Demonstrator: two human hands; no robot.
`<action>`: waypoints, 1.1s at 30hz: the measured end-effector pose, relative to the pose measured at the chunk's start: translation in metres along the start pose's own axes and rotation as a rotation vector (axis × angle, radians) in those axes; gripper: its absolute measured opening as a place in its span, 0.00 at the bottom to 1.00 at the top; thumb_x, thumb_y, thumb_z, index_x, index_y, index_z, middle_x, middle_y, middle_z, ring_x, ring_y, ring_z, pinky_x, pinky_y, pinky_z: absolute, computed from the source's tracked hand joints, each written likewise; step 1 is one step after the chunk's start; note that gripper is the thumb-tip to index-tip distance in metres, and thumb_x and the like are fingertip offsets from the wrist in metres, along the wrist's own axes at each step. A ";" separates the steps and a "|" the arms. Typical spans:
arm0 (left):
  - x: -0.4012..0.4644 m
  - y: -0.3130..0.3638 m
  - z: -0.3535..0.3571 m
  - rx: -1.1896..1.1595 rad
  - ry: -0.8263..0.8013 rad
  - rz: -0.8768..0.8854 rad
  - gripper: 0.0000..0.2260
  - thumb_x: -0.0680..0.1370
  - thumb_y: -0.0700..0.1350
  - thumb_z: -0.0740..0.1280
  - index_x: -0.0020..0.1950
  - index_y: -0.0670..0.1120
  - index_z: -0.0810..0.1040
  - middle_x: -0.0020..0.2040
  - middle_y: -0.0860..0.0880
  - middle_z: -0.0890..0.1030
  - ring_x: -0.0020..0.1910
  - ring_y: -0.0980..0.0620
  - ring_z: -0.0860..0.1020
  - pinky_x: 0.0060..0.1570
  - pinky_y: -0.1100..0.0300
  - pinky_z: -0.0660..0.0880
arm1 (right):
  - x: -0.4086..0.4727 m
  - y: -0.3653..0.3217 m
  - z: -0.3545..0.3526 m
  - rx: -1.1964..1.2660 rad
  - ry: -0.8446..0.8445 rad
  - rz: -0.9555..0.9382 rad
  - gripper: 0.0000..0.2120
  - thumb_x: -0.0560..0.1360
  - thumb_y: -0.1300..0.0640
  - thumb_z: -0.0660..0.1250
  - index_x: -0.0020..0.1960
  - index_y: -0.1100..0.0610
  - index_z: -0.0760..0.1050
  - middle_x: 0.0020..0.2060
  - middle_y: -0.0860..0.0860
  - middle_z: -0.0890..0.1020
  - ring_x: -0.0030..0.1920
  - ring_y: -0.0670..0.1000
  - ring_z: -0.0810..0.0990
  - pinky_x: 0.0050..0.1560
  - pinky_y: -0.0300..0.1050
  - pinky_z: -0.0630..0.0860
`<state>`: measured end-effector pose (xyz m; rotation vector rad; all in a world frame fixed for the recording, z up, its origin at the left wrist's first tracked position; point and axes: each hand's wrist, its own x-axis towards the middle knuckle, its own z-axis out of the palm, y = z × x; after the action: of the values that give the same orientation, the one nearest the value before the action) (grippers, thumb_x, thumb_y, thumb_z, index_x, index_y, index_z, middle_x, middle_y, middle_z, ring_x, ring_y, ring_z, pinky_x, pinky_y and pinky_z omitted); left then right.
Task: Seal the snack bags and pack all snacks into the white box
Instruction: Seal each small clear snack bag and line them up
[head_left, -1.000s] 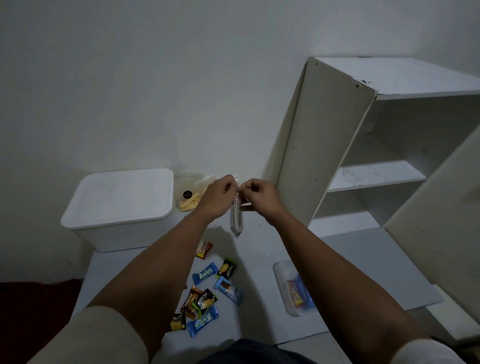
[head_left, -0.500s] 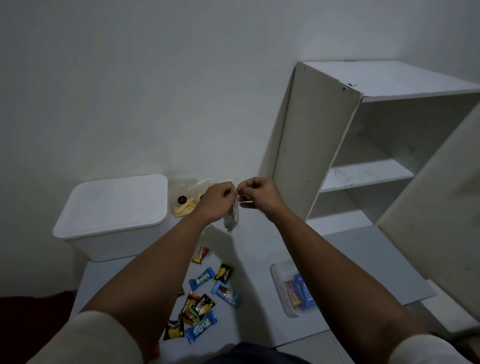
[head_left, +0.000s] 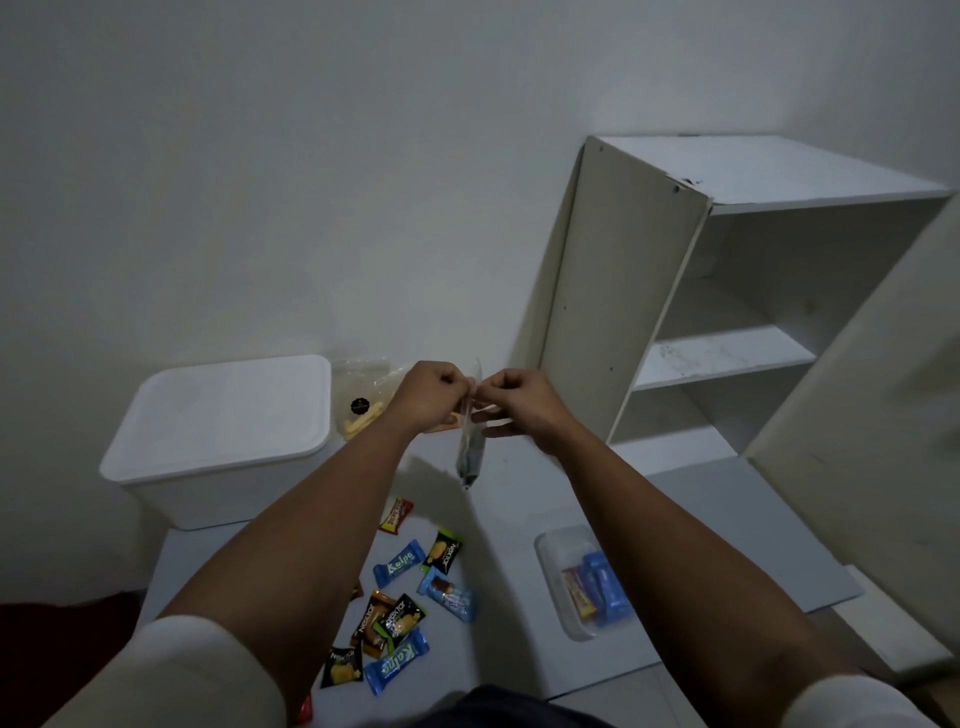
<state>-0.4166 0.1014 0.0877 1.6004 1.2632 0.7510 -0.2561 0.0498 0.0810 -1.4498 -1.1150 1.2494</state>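
Note:
My left hand (head_left: 431, 397) and my right hand (head_left: 519, 405) both pinch the top edge of a small clear snack bag (head_left: 470, 452) that hangs edge-on between them, above the white board. The white box (head_left: 223, 441) stands at the back left with its lid on. Behind my left hand a second clear bag of yellow snacks (head_left: 361, 410) leans by the box. Several wrapped snacks (head_left: 402, 597) lie scattered on the board below my arms. Another clear bag with blue and red bars (head_left: 587, 587) lies flat to the right.
A white shelf unit (head_left: 727, 322) stands at the right against the wall, its door panel (head_left: 872, 415) swung open toward me. The white floor board (head_left: 519, 545) lies beneath everything. A dark red surface (head_left: 52, 639) shows at the lower left.
The view has shifted downward and slightly left. My hands stay together on the bag's top edge, with the bag still hanging between them.

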 end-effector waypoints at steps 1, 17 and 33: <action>0.000 0.000 -0.001 -0.023 -0.003 -0.034 0.12 0.80 0.43 0.68 0.43 0.35 0.81 0.38 0.44 0.82 0.35 0.50 0.82 0.41 0.52 0.84 | -0.001 0.000 0.000 -0.018 -0.016 0.009 0.15 0.73 0.57 0.76 0.51 0.68 0.78 0.46 0.61 0.87 0.48 0.58 0.88 0.49 0.57 0.85; -0.004 -0.006 0.008 -0.054 0.017 -0.160 0.08 0.76 0.44 0.69 0.38 0.44 0.79 0.38 0.45 0.84 0.39 0.50 0.83 0.43 0.50 0.85 | 0.010 0.008 0.005 -0.178 0.030 -0.032 0.05 0.77 0.65 0.68 0.44 0.66 0.79 0.38 0.57 0.83 0.42 0.54 0.85 0.47 0.57 0.85; -0.006 -0.018 0.014 0.072 -0.122 -0.056 0.11 0.83 0.41 0.60 0.47 0.34 0.74 0.46 0.34 0.83 0.42 0.38 0.83 0.40 0.39 0.83 | 0.016 0.021 0.003 -0.167 0.058 0.045 0.06 0.72 0.66 0.72 0.46 0.68 0.81 0.38 0.58 0.84 0.40 0.50 0.84 0.43 0.53 0.86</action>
<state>-0.4133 0.0922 0.0664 1.6365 1.2534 0.5702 -0.2560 0.0612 0.0569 -1.6341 -1.1757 1.1599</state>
